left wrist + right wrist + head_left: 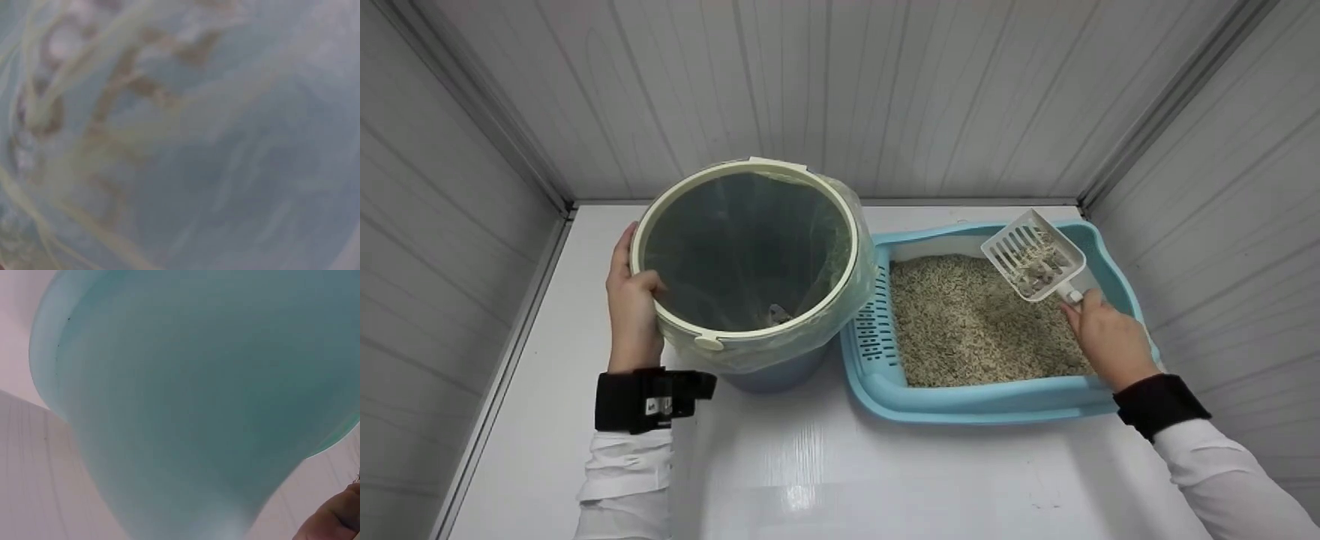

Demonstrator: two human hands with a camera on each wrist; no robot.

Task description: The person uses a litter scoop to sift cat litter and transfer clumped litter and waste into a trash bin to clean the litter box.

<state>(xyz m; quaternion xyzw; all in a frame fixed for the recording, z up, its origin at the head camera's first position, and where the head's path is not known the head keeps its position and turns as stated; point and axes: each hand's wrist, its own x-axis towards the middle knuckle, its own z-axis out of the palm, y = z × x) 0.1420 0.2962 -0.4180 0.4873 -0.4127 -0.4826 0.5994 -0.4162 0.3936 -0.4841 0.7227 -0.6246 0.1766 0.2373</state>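
Observation:
My left hand (634, 315) grips the left rim of a round trash bin (780, 379), with the thumb over the edge. A thin translucent bag (840, 300) lines the bin, folded outside under a cream ring (712, 339); a small clump lies inside. In the left wrist view the bag film (253, 185) fills everything, blurred. My right hand (1114, 337) holds a white slotted litter scoop (1072, 262) by its handle, over the back right of the litter box. Litter and clumps (1039, 270) lie in the scoop. Fingers (332, 520) show at the right wrist view's corner.
The blue litter box (982, 405) stands right of the bin, filled with tan granular litter (967, 322). Its left side has a perforated ledge (877, 322). Both stand on a white table (840, 480) enclosed by grey panel walls (825, 90). The box's blue wall (197, 394) dominates the right wrist view.

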